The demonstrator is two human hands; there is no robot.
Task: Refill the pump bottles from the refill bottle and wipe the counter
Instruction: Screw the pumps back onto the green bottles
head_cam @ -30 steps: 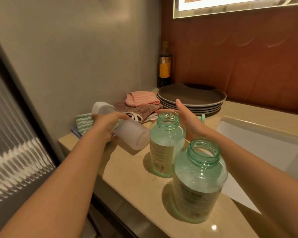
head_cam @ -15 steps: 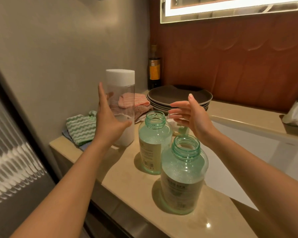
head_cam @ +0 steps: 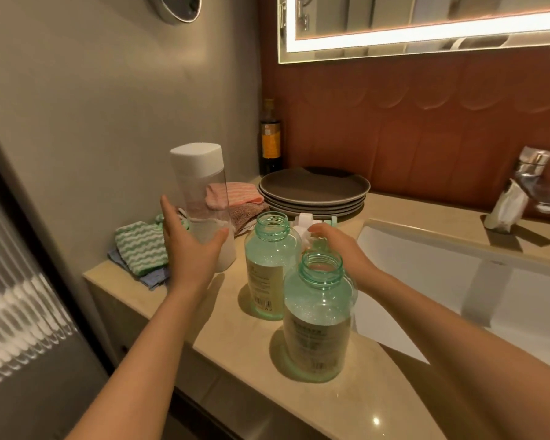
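Two green-tinted pump bottles stand open-necked on the beige counter [head_cam: 235, 341], one farther [head_cam: 267, 268] and one nearer [head_cam: 318, 322], both partly filled. The clear refill bottle [head_cam: 200, 185] with a white cap stands upright at their left, holding a little white liquid. My left hand [head_cam: 188, 249] grips its lower part between thumb and fingers. My right hand [head_cam: 343, 252] reaches behind the far pump bottle, and its fingers curl over a white pump head [head_cam: 302, 223] lying there.
A green striped cloth [head_cam: 140, 246] lies at the counter's left end on a blue one. Pink [head_cam: 232, 193] and brown [head_cam: 246, 212] cloths lie beside a stack of dark plates [head_cam: 311, 188]. A dark bottle [head_cam: 270, 138] stands in the corner. The white sink [head_cam: 458, 281] and faucet [head_cam: 534, 173] are at right.
The refill bottle went from tilted on its side to upright on the counter in my left hand. My right hand dropped from the air onto the pump head behind the bottles.
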